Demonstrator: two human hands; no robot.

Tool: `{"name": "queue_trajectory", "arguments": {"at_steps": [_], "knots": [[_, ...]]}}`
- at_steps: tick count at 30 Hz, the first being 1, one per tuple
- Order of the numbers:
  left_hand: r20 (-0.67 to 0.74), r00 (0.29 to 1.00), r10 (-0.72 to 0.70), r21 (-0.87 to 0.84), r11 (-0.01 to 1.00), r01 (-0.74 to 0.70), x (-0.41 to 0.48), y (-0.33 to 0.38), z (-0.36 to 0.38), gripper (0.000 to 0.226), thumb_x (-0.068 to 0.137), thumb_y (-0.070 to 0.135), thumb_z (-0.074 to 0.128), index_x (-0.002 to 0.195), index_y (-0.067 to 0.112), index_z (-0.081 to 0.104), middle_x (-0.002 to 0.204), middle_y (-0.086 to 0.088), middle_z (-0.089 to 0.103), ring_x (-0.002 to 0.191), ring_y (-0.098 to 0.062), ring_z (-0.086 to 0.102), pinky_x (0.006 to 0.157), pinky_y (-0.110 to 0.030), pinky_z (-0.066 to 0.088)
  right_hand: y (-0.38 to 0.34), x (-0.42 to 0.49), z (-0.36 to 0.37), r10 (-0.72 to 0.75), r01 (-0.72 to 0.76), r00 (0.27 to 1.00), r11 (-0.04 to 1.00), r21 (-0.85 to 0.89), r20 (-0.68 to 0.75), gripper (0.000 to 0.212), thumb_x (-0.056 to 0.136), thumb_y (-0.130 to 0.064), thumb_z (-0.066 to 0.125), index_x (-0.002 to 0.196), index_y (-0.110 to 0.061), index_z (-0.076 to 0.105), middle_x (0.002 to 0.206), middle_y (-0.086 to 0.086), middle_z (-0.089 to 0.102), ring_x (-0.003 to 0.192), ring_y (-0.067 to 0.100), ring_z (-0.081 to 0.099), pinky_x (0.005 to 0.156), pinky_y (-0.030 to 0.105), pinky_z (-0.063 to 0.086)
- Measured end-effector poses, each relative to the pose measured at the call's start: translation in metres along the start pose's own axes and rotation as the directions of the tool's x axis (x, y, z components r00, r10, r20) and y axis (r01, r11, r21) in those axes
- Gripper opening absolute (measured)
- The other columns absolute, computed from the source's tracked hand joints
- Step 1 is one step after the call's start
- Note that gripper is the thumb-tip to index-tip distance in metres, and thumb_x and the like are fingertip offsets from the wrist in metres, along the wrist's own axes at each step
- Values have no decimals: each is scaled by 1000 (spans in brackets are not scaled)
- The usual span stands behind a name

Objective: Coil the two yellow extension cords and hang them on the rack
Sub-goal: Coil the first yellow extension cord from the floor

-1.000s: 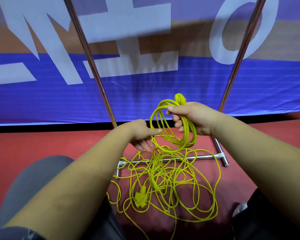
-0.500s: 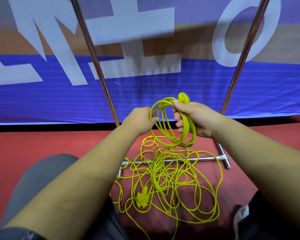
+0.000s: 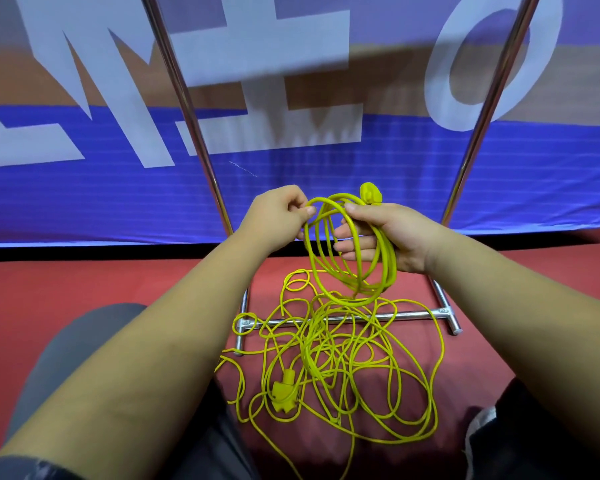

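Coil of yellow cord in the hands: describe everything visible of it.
The coil is thin, glossy yellow cord, plastic-looking, in several loose loops hanging upright above the floor. The right hand grips its side, fingers through the loops, with a yellow plug sticking up above the thumb. The left hand pinches the top strand. Below, the cord trails into a tangled heap on the red floor.

Across the back, a wide blue fabric banner (image 3: 84,195) with large white block letters (image 3: 257,57) and a tan band (image 3: 586,84) near the top. Beneath, a narrow black strip (image 3: 84,252), then smooth red flooring (image 3: 84,289). Lower left, a grey trouser-clad knee (image 3: 84,334).
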State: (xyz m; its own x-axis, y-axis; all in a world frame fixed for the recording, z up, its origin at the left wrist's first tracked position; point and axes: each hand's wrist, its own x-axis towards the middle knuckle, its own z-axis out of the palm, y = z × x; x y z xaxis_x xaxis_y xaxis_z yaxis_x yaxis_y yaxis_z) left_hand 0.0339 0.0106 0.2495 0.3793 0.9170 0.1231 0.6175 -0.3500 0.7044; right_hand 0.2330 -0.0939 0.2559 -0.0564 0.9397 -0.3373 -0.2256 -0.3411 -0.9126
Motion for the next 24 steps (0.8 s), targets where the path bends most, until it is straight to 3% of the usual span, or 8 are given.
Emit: {"name": "queue_trajectory", "arguments": {"at_steps": [2, 5, 9, 13, 16, 18, 20, 24], "knots": [[4, 997, -83, -73, 994, 84, 0, 2, -3, 19, 98, 28, 67, 91, 11, 62, 75, -7, 69, 66, -13, 75, 68, -36, 63, 0, 1, -2, 1, -1, 1000, 1000, -1, 14, 24, 105, -34, 62, 112, -12, 71, 105, 15, 81, 95, 33, 80, 80, 45, 67], [103, 975, -195, -327, 920, 218, -2, 12, -7, 23, 106, 23, 57, 106, 0, 55, 81, -16, 59, 70, -28, 78, 66, -42, 66, 0, 1, -4, 21, -20, 999, 1000, -10, 31, 23, 106, -36, 59, 111, -16, 70, 109, 16, 80, 102, 34, 79, 85, 45, 66], [128, 956, -265, -437, 850, 294, -3, 16, -10, 15, 108, 20, 52, 105, 6, 55, 80, -16, 61, 69, -33, 78, 65, -47, 66, 2, 3, -4, 2, -2, 1000, 1000, -18, 15, 29, 105, -38, 61, 110, -12, 71, 100, 12, 80, 84, 24, 79, 76, 37, 67], [73, 965, -251, -247, 933, 262, 1, -2, -8, 9, 105, 21, 55, 103, 12, 55, 83, -14, 70, 74, -30, 78, 74, -51, 65, 3, 6, -4, -45, 45, 999, 998, -37, 11, 21, 105, -30, 65, 99, -11, 69, 87, 8, 72, 60, 14, 57, 49, 25, 48], [63, 993, -102, 55, 994, 99, 1, -12, -7, 12, 95, 19, 63, 105, 25, 62, 92, -5, 73, 76, -19, 68, 70, -35, 58, 3, 7, -2, -67, 66, 998, 997, -32, -16, 19, 104, -29, 66, 97, -11, 66, 71, 2, 61, 51, 11, 50, 42, 21, 40], [99, 995, -19, 74, 997, 11, -1, -12, -5, 31, 94, 25, 70, 122, 34, 61, 97, 5, 70, 72, -11, 62, 66, -27, 48, 2, 7, -2, -61, 60, 997, 998, -36, -38, 20, 104, -31, 67, 98, -11, 66, 66, 0, 57, 46, 8, 47, 39, 20, 37], [95, 994, 47, 45, 998, -51, -1, -9, -4, 46, 92, 33, 75, 132, 43, 56, 106, 10, 66, 79, -10, 65, 72, -24, 49, 2, 6, -2, -43, 41, 998, 998, -40, -41, 24, 104, -34, 66, 99, -11, 66, 63, -1, 55, 43, 7, 43, 38, 18, 34], [138, 984, 113, 51, 991, -121, 1, -8, 2, 35, 88, 34, 79, 121, 41, 68, 108, 13, 70, 90, -5, 69, 87, -28, 54, 4, 6, -1, -25, 25, 999, 999, -22, -39, 33, 101, -43, 68, 101, -10, 68, 60, -1, 51, 40, 7, 39, 38, 18, 29]]}}
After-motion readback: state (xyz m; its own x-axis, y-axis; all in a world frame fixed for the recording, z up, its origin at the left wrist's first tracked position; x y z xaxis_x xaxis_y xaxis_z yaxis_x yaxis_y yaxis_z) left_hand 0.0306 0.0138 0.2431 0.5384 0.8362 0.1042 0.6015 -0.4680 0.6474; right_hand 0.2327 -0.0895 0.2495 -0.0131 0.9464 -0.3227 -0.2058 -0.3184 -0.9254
